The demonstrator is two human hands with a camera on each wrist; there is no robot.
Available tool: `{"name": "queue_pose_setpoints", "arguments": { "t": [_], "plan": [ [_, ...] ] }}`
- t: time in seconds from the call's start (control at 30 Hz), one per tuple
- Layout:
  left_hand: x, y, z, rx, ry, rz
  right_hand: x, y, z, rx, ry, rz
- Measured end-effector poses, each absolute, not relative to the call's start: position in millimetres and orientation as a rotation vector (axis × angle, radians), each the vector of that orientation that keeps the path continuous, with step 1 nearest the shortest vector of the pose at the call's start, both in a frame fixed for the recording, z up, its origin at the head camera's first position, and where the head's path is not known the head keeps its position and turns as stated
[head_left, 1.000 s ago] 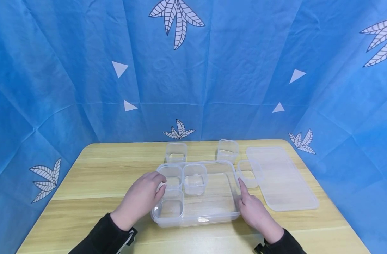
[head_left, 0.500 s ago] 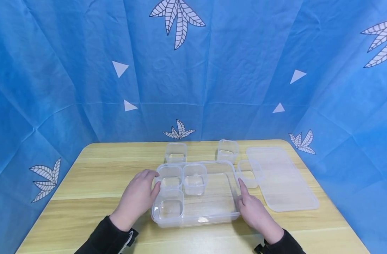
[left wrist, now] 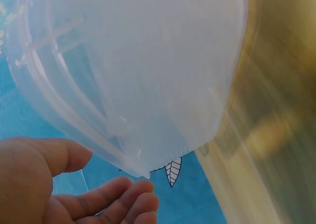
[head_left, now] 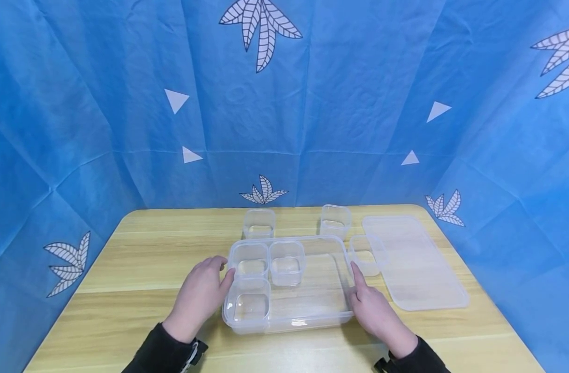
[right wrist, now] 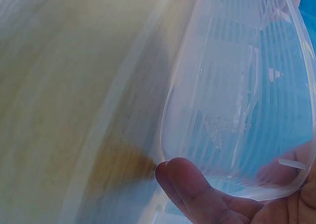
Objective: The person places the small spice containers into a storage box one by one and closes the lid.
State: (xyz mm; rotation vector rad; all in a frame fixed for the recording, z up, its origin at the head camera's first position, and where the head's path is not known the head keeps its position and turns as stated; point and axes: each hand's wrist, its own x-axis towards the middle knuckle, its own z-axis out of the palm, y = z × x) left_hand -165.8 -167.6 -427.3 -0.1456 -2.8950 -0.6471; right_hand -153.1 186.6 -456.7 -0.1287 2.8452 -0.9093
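A large clear plastic container (head_left: 312,324) sits on the table. Three small clear boxes stand inside it: a back-left box (head_left: 250,259), a front-left box (head_left: 252,305) and a third box (head_left: 286,264) beside the back-left one. My left hand (head_left: 198,292) is by the container's left end, fingers loosely bent. In the left wrist view, its thumb (left wrist: 74,157) and fingertips lie close to the container's corner with nothing gripped. My right hand (head_left: 375,311) holds the container's right end, index finger (head_left: 357,274) along the side. Bent fingers (right wrist: 190,182) meet the lower corner in the right wrist view.
Behind the container stand two more small boxes, one on the left (head_left: 259,224) and one on the right (head_left: 335,221). Another small box (head_left: 365,255) at the right overlaps the flat translucent lid (head_left: 417,269) in the head view. A blue curtain (head_left: 303,114) surrounds the wooden table (head_left: 163,243).
My left hand has drawn back leftward from above the back-left small box to the container's left edge. The right hand and the boxes have stayed in place.
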Motion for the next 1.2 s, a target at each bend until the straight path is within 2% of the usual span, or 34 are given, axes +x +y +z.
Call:
{"name": "queue_pose_setpoints", "arguments": {
  "t": [1.2],
  "plan": [
    [-157.2, -160.1, -453.8, -0.086, -2.854, -0.829, -154.8, 185.9, -457.5, -0.117, 2.829, -0.879]
  ]
}}
